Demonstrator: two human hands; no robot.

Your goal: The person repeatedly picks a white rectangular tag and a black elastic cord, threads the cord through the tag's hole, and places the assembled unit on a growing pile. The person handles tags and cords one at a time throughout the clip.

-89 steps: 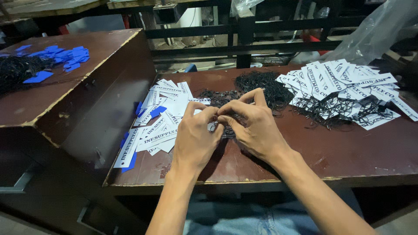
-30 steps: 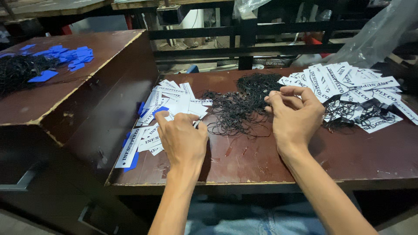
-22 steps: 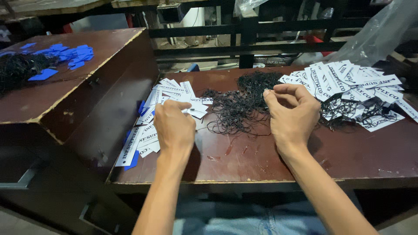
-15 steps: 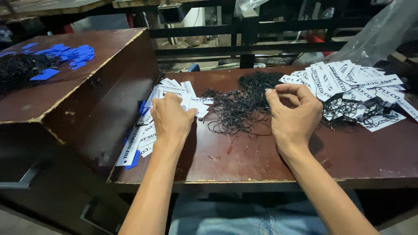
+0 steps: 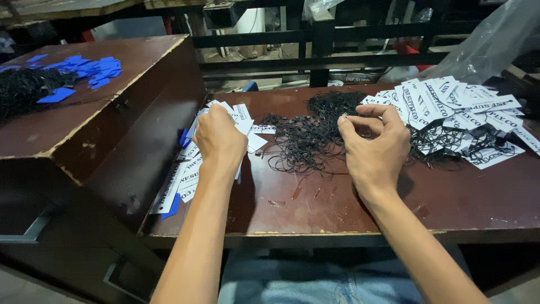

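My left hand (image 5: pixel 219 138) lies knuckles-up on a fanned pile of white printed tags (image 5: pixel 188 171) at the table's left. Its fingertips curl down onto the tags and are hidden from me. My right hand (image 5: pixel 376 147) hovers at the right edge of a loose heap of thin black string loops (image 5: pixel 306 141). Its thumb and forefinger are pinched together on a strand there. To the right lies a second pile of white tags (image 5: pixel 450 101) with black strings threaded through them.
A raised dark wooden box (image 5: pixel 124 129) stands at the left, bearing blue tags (image 5: pixel 84 70) and a clump of black strings (image 5: pixel 22 93). A few blue tags (image 5: pixel 173 205) peek from under the left pile. A clear plastic bag (image 5: pixel 495 39) sits behind, with dark rails (image 5: pixel 315 48) beyond the table.
My hands were together at the table's middle, then parted. The left hand moved left and forward onto the white tag pile. The right hand stayed at the string heap, its fingers pinching.
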